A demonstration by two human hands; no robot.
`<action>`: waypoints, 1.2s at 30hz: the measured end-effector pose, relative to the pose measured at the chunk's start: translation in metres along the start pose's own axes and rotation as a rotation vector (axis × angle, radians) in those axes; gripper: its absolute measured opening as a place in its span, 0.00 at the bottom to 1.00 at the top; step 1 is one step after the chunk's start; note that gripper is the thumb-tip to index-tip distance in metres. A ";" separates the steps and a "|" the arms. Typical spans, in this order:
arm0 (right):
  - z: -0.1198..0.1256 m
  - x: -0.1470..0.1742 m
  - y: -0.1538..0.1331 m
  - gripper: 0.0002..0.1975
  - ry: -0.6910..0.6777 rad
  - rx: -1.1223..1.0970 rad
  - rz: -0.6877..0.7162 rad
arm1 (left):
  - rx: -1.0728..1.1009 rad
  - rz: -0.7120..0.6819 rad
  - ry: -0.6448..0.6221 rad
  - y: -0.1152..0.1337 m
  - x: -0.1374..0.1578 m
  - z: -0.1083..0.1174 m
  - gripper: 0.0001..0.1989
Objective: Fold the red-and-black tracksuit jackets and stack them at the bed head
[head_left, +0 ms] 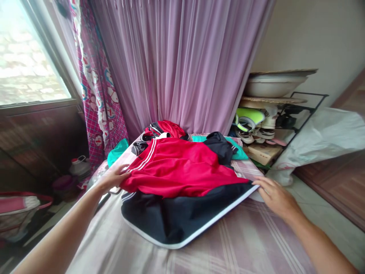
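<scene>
A red and navy garment [182,163] lies spread across the bed, with white stripes along its left edge and white piping on the navy part nearest me. My left hand [115,178] is closed on the striped left edge of the red cloth, its fingertips partly hidden by the fabric. At the opposite side, my right hand [275,194] pinches the navy corner where the white piping ends. The navy part between the hands hangs in soft folds over the sheet. Just beyond it lies a dark piece of clothing [219,146], partly covered by the red cloth.
Behind are a crumpled red and black garment [171,128] and teal cloth [241,152]. The bed [228,236] has a pale checked sheet. Purple curtains [182,64] hang behind it. A shoe rack [305,118] and white plastic bag [322,137] stand right; a window [31,57] is left.
</scene>
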State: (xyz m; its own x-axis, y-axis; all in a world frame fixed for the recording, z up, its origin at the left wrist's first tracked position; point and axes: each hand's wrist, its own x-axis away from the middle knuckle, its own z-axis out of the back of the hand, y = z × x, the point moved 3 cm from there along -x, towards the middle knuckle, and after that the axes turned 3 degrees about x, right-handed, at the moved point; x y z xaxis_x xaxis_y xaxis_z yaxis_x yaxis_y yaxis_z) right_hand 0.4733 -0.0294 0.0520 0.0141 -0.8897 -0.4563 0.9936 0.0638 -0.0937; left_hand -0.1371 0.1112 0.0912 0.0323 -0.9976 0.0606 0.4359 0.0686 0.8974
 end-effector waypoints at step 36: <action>0.080 -0.156 -0.074 0.25 0.036 -0.203 -0.587 | -0.062 -0.057 -0.209 -0.057 0.057 -0.002 0.45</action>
State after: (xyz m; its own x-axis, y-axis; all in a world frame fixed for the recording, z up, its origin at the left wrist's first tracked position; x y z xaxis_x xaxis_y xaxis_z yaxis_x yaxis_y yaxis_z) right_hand 0.4063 0.0686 0.2010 -0.5355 -0.7867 -0.3070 0.7931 -0.3437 -0.5028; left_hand -0.1584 0.0500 0.0428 -0.1786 -0.9782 0.1056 0.4866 0.0055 0.8736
